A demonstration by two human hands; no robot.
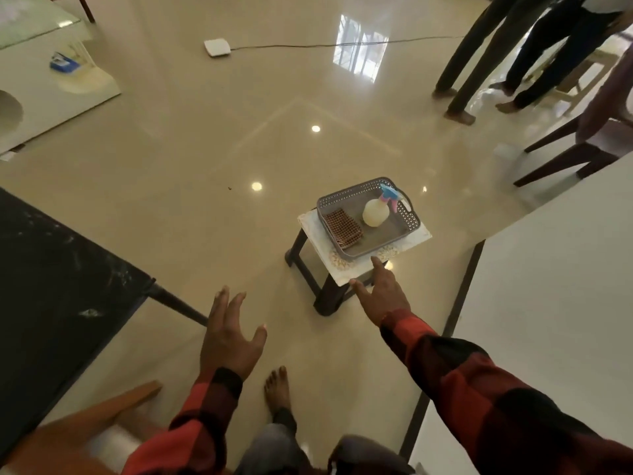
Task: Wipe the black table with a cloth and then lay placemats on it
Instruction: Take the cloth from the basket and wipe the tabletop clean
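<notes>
The black table (51, 286) fills the left side, its top dusted with white marks. A grey basket (407, 217) stands on pale placemats (342, 265) laid over a small dark stool (325, 293). Inside the basket lie a folded checked cloth (343, 228) and a white spray bottle (376, 212) with a blue and pink nozzle. My right hand (382, 293) reaches out with fingers spread, just over the near edge of the placemats, holding nothing. My left hand (230, 334) hovers over the floor with fingers apart, empty.
A white wall or counter (548, 303) rises on the right. Two people's legs (479, 63) stand at the back right beside dark chair legs (561, 156). A wooden chair (102, 423) sits at the bottom left. A white device with a cable (217, 47) lies on the glossy floor.
</notes>
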